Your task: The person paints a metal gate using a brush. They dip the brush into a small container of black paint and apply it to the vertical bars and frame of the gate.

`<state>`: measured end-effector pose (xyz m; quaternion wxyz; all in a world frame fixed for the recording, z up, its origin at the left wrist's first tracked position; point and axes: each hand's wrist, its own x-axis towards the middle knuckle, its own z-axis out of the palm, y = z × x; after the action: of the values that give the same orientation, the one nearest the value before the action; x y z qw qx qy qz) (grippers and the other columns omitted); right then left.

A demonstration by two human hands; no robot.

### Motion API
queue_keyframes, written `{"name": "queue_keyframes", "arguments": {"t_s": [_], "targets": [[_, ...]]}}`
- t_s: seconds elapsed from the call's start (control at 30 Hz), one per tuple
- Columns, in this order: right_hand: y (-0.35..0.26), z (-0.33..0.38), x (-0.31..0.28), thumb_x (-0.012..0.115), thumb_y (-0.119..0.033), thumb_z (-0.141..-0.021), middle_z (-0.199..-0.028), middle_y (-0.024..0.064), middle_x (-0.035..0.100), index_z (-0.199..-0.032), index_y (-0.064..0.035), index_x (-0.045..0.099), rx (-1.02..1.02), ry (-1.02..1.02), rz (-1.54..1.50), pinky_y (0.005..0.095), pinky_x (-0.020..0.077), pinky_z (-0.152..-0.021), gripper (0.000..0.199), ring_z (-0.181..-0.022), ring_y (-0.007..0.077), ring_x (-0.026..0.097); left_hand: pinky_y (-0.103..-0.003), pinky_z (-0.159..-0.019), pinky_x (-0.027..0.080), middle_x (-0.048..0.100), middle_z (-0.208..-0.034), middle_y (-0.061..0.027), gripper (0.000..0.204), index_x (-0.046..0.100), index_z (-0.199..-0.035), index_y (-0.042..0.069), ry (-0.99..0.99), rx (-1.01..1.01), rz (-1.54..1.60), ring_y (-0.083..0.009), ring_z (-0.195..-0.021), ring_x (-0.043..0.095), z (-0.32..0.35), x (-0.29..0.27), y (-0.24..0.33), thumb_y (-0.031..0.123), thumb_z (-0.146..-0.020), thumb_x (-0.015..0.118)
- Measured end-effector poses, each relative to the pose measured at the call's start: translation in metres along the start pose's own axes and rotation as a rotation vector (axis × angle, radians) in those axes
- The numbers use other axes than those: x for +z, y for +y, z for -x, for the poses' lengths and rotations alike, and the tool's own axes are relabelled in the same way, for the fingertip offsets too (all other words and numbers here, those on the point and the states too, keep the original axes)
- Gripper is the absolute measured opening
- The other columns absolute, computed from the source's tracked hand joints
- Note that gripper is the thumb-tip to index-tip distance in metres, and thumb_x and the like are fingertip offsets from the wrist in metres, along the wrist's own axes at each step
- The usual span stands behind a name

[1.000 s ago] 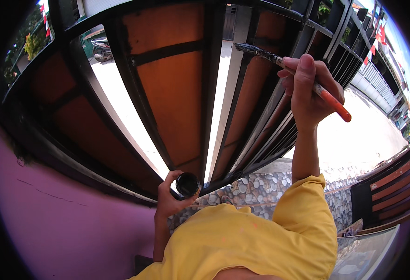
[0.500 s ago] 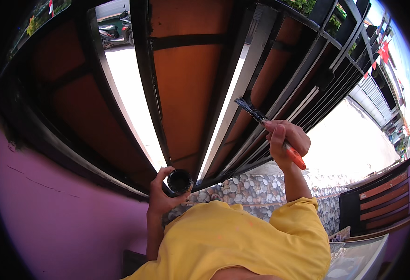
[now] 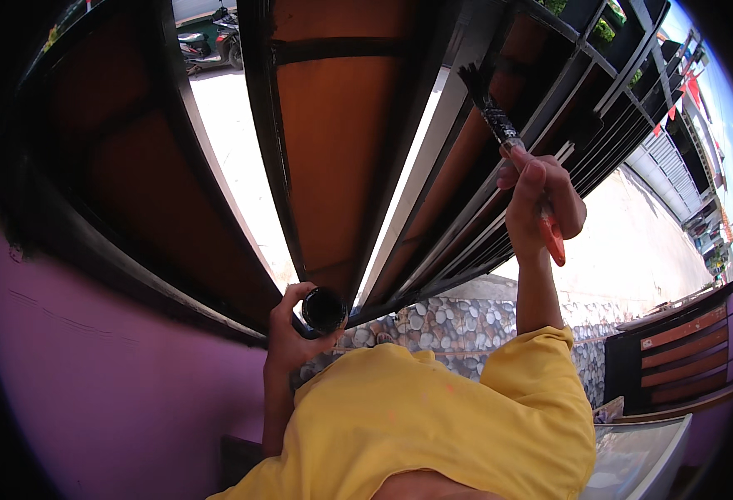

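In my right hand (image 3: 543, 200) is a paintbrush (image 3: 500, 122) with an orange-red handle end and bristles coated in black. Its tip points up and left, against or close to a grey upright bar of the gate (image 3: 420, 183); whether it touches I cannot tell. The gate has black frame bars and brown panels (image 3: 333, 158). Low in front of my chest, my left hand (image 3: 290, 333) is wrapped round a small round can (image 3: 324, 309), whose inside looks black. The can's open top faces up, close to the gate's lower edge.
A purple wall (image 3: 116, 358) runs along the left. Pebble-patterned tiles (image 3: 466, 329) lie beneath the gate. A motorcycle (image 3: 212, 46) stands beyond the bars. At right are a brown-slatted black panel (image 3: 687, 346) and a pale glossy surface (image 3: 637, 454).
My right hand has moved up and to the right with the paintbrush, and its bristles now sit higher along the bar. My left hand and the can have barely shifted.
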<state>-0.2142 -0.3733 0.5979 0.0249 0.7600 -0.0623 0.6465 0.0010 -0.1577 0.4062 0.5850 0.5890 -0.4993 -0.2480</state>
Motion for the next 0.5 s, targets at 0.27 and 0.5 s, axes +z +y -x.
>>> {"name": "queue_keyframes", "arguments": {"t_s": [0.27,0.5], "targets": [[-0.017,0.025,-0.015,0.059,-0.017,-0.099,-0.073,0.0097,0.071,-0.089,0.0009,0.072,0.170,-0.226,0.077,0.0217,0.0524,-0.052,0.024,-0.053,0.0115,0.065,-0.030,-0.086,0.052,0.064,-0.098,-0.0039,0.061,0.054,-0.113,0.006,-0.003,-0.005,0.020,-0.0133,-0.095,0.064,0.003,-0.004,0.007,0.004,-0.063,0.088],[-0.028,0.027,-0.025,0.059,-0.021,-0.099,-0.076,0.0124,0.072,-0.087,0.0010,0.071,0.221,-0.139,0.011,0.0220,0.0527,-0.052,0.028,-0.054,0.0123,0.066,-0.031,-0.086,0.052,0.067,-0.100,-0.0073,0.061,0.057,-0.112,0.004,-0.012,-0.030,0.054,-0.0157,-0.095,0.065,0.006,0.000,0.004,0.012,-0.060,0.088]]}}
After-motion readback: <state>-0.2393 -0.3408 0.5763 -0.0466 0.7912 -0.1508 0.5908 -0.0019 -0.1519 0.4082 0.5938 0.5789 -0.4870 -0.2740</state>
